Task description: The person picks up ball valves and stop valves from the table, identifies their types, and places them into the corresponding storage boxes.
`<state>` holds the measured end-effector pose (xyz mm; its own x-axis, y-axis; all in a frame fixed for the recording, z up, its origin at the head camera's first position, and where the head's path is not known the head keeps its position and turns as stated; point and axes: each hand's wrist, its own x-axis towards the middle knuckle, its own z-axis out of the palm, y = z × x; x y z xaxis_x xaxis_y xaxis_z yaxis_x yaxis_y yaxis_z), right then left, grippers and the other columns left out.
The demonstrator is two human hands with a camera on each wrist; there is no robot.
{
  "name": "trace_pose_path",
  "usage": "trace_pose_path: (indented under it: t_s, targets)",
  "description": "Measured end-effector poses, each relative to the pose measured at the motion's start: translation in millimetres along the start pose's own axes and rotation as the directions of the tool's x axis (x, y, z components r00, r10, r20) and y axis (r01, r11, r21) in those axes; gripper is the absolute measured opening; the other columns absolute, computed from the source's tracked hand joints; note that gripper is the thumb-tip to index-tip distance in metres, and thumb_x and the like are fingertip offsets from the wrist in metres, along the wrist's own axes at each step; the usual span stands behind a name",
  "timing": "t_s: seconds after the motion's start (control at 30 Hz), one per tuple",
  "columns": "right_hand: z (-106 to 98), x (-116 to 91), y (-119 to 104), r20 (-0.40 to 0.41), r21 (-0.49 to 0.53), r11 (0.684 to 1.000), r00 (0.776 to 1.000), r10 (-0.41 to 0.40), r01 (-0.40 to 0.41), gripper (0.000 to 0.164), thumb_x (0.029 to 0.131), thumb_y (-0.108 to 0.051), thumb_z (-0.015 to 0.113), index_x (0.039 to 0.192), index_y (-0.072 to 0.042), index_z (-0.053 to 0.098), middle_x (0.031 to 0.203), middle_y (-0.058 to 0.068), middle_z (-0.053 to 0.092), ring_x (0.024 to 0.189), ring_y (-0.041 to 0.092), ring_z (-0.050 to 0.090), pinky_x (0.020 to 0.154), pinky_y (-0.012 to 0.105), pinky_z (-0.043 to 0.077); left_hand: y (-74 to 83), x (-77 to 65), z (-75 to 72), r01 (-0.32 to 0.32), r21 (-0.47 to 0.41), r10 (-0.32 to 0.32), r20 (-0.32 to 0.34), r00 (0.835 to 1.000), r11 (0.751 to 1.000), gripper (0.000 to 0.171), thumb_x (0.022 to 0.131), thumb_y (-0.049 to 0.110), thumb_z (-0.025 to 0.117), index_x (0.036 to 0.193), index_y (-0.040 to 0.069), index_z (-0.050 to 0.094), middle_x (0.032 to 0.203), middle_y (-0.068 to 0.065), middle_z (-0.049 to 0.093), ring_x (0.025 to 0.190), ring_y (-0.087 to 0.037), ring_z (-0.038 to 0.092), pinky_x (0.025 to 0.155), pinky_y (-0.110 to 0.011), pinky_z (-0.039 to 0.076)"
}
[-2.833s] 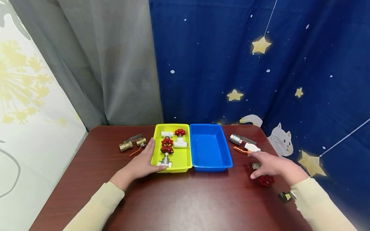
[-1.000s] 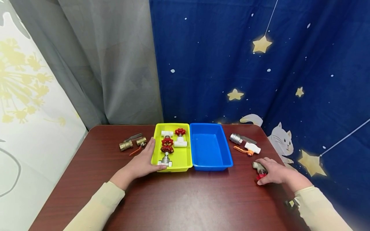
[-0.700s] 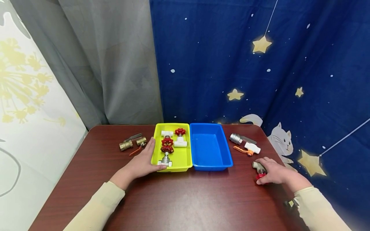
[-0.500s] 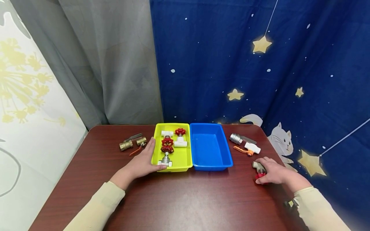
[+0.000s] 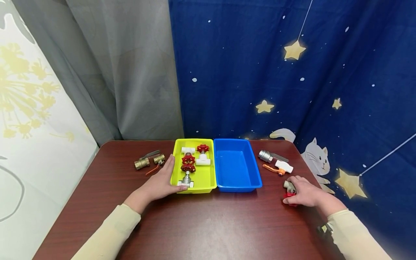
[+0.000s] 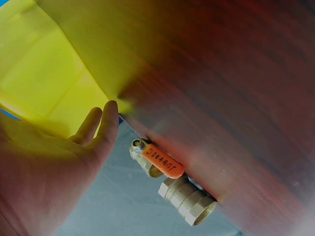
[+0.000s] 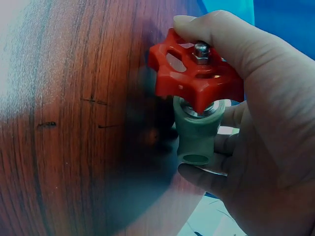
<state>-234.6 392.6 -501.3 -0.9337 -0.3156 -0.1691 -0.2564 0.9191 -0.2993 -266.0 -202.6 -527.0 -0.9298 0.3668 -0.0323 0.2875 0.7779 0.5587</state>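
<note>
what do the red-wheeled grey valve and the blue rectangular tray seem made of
Grey valve body: matte, likely plastic, since it shows no metallic glint. Red lobed handwheel: glossy highlights, plastic or painted metal. Silver hex nut on top: metal, by its bright glints. Blue rectangular tray: probably plastic, smooth and evenly coloured.

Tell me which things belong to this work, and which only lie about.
Likely in the job:
red-wheel valve in right hand
yellow tray
three valves inside

Seemingly idle:
blue tray
two brass valves
silver lever valve
white lever valve
</note>
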Motion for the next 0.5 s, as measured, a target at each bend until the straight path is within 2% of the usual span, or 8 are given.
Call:
trace_pose_path:
  t_s: [0.37, 0.5]
  targets:
    - [0.6, 2.3, -2.6, -0.013, 0.0, 1.0, 1.0, 0.005, -0.005, 0.085, 0.08, -0.056, 0.092, 0.135, 0.001, 0.06, 0.116, 0.006, 0.063, 0.108, 0.028, 0.057, 0.09, 0.049, 0.056, -0.6, 0.1, 1.1, 0.0, -0.008, 0.0, 0.001, 1.0, 1.0, 0.142, 0.086, 0.083, 0.075, 0.177, 0.003, 0.0, 0.186, -0.013, -0.004, 0.167, -0.04, 0.021, 0.127, -0.06, 0.035]
    - [0.1, 3.8, -4.0, -0.024, -0.007, 1.0, 1.0, 0.017, -0.017, 0.092, 0.08, -0.058, 0.093, 0.139, 0.003, 0.059, 0.121, 0.011, 0.064, 0.111, 0.03, 0.058, 0.095, 0.054, 0.058, -0.6, 0.3, 1.0, -0.001, -0.006, 0.001, 0.001, 1.0, 1.0, 0.142, 0.086, 0.083, 0.075, 0.177, 0.003, 0.0, 0.186, -0.013, -0.004, 0.167, -0.04, 0.021, 0.128, -0.06, 0.034]
